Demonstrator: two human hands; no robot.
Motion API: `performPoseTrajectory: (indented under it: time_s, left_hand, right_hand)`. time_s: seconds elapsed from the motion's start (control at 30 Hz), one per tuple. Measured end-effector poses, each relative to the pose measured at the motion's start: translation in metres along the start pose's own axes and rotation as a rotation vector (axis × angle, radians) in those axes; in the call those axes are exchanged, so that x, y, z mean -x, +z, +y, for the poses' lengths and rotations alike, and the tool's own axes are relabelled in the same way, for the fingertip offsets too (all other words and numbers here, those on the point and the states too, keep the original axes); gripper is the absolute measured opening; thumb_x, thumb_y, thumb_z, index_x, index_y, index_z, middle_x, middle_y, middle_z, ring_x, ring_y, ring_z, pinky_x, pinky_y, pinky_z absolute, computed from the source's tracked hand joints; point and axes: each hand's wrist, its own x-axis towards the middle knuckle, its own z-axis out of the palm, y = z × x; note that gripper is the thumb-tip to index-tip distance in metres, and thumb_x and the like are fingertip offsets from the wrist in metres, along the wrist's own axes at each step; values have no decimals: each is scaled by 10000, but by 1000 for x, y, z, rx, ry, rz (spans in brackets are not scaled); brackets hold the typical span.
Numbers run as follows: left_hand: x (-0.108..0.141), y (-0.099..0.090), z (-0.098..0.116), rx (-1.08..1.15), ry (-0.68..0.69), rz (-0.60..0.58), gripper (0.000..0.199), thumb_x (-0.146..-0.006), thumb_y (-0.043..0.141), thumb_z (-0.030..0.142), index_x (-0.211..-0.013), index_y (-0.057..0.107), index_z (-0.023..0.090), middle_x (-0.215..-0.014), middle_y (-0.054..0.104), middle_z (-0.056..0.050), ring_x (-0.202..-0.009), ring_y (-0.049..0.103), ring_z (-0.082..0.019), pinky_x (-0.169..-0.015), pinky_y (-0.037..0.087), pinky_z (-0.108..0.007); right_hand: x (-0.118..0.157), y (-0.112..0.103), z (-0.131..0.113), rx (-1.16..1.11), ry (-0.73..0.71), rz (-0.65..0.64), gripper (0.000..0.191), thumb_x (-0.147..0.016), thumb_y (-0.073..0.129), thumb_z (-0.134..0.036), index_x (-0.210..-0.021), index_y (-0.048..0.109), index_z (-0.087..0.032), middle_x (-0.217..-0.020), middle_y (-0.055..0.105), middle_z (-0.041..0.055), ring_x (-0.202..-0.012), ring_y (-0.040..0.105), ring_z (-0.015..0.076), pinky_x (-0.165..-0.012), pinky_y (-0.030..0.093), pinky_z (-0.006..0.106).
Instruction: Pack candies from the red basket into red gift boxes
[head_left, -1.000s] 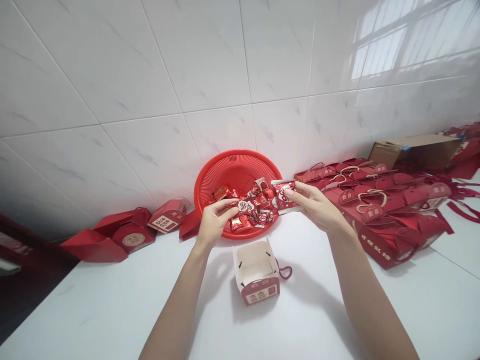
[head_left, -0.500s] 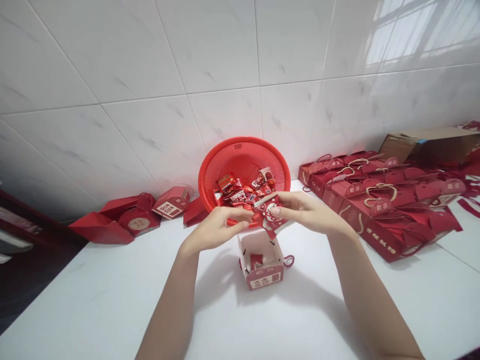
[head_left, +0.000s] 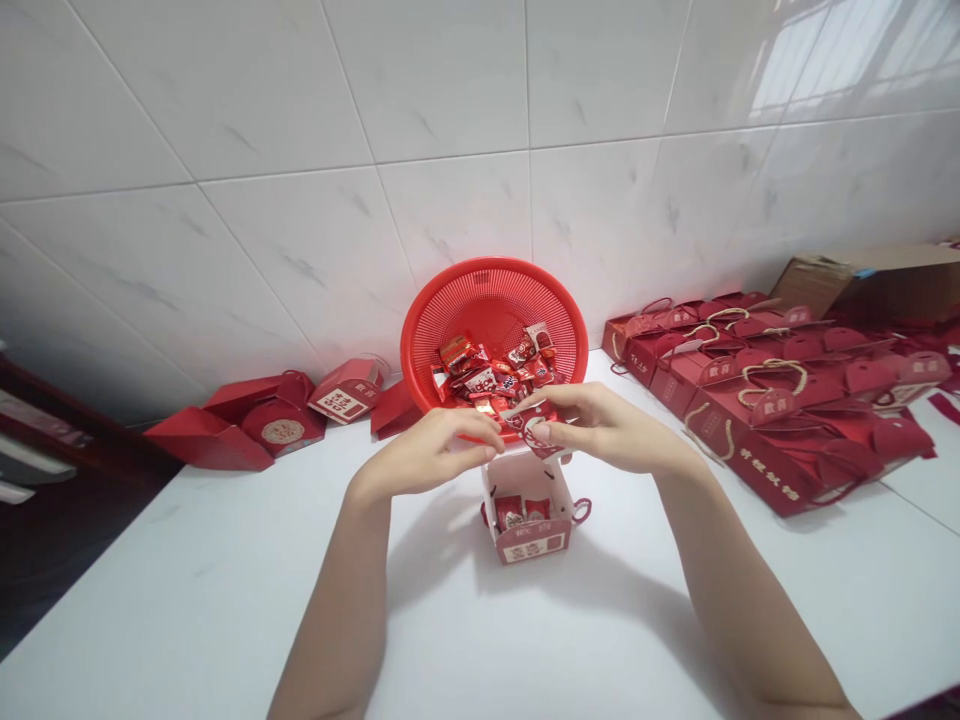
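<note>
Drew left hand [head_left: 427, 452] and right hand [head_left: 619, 430] in towards the small box [head_left: 534, 546] since a second ago, and gained two wrapped sweets [head_left: 510, 512] inside it! Pinched a red packet [head_left: 525, 424] in the right, above the box's back edge; held left fingers loosely parted close by, gripping nothing visible. Had room over smooth white tabletop [head_left: 450, 640] in front of the box, and again between it and maroon cartons [head_left: 720, 435] on its right; ran tighter behind, with a round red basket [head_left: 480, 290] just beyond. Showed stiff card walls, soft cord loop [head_left: 582, 510], slotted mesh, glossy crinkled wrappers.
</note>
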Motion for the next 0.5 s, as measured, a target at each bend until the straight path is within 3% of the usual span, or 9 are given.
performPoseTrajectory:
  time_s: [0.17,0.37,0.5]
  left_hand:
    - [-3,8,-2,-107,-30,-217,231,-900,582,334,-967,783,239,-1156,742,-39,-1027,683,-238,-840,514,-293]
    - [0,16,11,-180,-14,-204,451,-752,629,176,-1187,717,254,-1186,735,-28,-1080,659,-268,-882,505,-330]
    - [7,17,20,-195,9,-219,521,-752,618,167,-1259,671,275,-1225,709,-31,-1115,638,-281,-926,497,-359]
  right_hand:
    - [-1,-4,4,-93,-19,-10,258,-904,655,-326,-1105,679,-167,-898,678,41,-834,644,167,-715,575,301]
    - [5,-9,-1,-84,-63,-39,231,-873,696,-261,-1083,661,-172,-983,685,51,-883,633,161,-770,531,292]
    - [11,-11,-7,-96,-66,-54,246,-863,715,-263,-1076,631,-173,-968,662,39,-882,623,153,-771,519,283]
